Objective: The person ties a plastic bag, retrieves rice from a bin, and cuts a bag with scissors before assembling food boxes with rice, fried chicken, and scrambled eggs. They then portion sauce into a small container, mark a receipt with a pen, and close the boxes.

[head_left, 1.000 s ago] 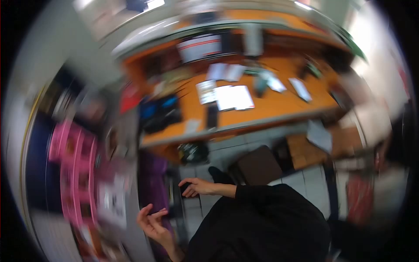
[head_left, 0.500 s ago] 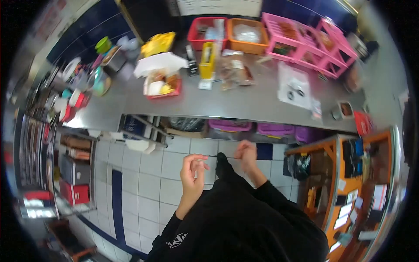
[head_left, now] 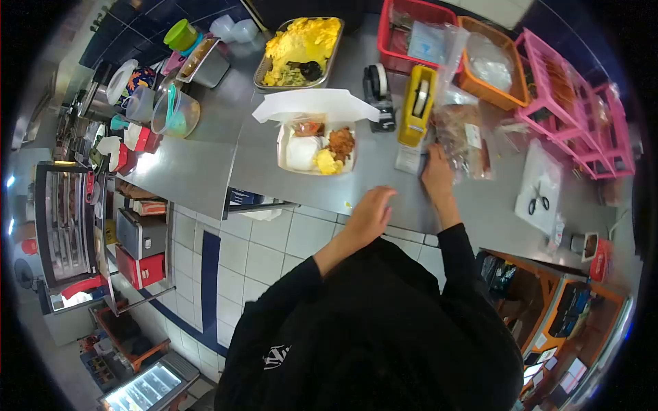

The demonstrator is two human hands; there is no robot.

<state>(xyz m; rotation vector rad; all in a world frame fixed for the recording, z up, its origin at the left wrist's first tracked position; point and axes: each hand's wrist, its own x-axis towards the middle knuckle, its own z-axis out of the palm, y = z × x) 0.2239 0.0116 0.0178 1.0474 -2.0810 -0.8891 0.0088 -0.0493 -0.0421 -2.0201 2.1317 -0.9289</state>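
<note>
My left hand (head_left: 370,216) hovers near the counter's front edge, holding nothing, with loosely bent fingers and the thumb apart. My right hand (head_left: 439,177) reaches over the steel counter, its fingers drawn together between a white paper slip (head_left: 408,159) and a clear plastic bag of brown contents (head_left: 460,130). What is under those fingertips is hidden. A yellow tape dispenser (head_left: 415,109) stands just beyond them, beside a black tape dispenser (head_left: 380,103). Left of these sits an open food box (head_left: 282,154) containing white rice, fried pieces and yellow egg.
At the back are a metal tray of yellow egg (head_left: 332,68), a red basket (head_left: 391,58), an orange basket (head_left: 504,99) and pink racks (head_left: 576,127). Scissors (head_left: 539,200) lie on a white sheet at right. Plastic jugs (head_left: 184,120) stand at left.
My view has moved closer to the counter and turned. My right hand has gone from above the floor to the counter beside the bag. My left hand has come up near the edge.
</note>
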